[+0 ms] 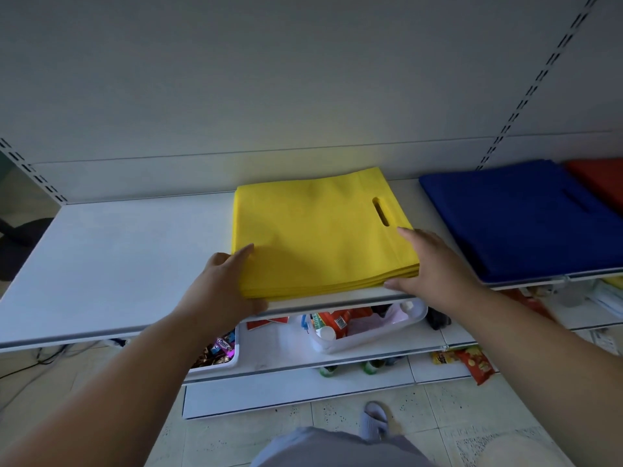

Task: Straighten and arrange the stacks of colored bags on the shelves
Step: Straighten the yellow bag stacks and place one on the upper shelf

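Left hand (222, 281) and right hand (435, 264), fingers grasping the yellow bag stack (320, 237) by its front corners at the shelf (118, 251) front edge; uneven squeeze could skew layers or slide them off.

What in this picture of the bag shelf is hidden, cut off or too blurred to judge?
- Red stack: cut off by the head view's right edge.
- Blue stack: also runs off that edge.
- Yellow stack: near corners covered by left hand and right hand.
- Snack labels below: too blurred.
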A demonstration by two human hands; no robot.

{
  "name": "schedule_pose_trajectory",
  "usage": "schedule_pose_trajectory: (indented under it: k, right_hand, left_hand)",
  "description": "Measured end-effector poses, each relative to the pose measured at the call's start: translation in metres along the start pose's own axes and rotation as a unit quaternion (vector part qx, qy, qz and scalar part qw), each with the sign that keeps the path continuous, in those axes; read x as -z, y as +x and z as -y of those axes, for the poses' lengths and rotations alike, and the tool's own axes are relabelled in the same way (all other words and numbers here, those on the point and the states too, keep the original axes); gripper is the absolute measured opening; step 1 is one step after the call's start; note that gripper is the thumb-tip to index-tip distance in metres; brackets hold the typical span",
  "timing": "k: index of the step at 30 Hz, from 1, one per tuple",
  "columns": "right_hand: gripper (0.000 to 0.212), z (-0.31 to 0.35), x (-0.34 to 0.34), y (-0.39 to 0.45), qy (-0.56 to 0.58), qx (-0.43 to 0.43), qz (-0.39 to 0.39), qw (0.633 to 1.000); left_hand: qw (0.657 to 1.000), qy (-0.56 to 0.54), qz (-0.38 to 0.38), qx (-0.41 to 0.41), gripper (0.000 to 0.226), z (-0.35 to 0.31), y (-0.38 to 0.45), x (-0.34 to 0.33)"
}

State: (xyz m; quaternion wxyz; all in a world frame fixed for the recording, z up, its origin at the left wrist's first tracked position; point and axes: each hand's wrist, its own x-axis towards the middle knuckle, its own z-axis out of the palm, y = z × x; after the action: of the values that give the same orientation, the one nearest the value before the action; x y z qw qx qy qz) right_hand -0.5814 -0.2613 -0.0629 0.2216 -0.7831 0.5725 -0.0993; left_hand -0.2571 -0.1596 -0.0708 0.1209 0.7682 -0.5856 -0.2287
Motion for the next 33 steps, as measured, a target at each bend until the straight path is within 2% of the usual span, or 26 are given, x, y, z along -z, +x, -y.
schedule_pose_trajectory:
  k: [3,7,13,20,24,29,33]
  right_hand:
    - [0.098,-0.002,0.001,0.0,0.015,0.002,-0.011,1.0]
    - [0.09,-0.009,0.01,0.0,0.051,-0.004,0.016,0.999]
    - [0.084,-0.014,0.016,0.004,0.044,0.005,0.031,0.999]
    - [0.08,-0.017,0.024,0.005,0.042,0.016,0.056,0.997]
    - [0.079,-0.021,0.019,0.001,0.089,0.006,0.049,0.995]
    - [0.082,-0.021,0.016,0.004,0.089,0.006,0.034,0.995]
    - [0.079,-0.02,0.013,0.005,0.08,0.01,0.019,0.997]
  left_hand:
    - [0.999,-0.02,-0.037,-0.007,0.092,0.002,0.001,0.003]
    - [0.998,-0.03,-0.052,-0.006,0.086,0.006,0.0,0.004]
    - [1.0,-0.021,-0.02,0.001,0.098,0.005,-0.001,0.005]
    - [0.998,-0.035,-0.049,0.012,0.079,0.006,0.0,0.003]
    - [0.998,-0.024,-0.052,0.016,0.074,0.009,0.004,0.003]
    - [0.998,-0.026,-0.058,0.03,0.085,0.002,0.008,0.005]
    - [0.993,-0.099,-0.007,0.059,0.107,0.007,0.007,0.012]
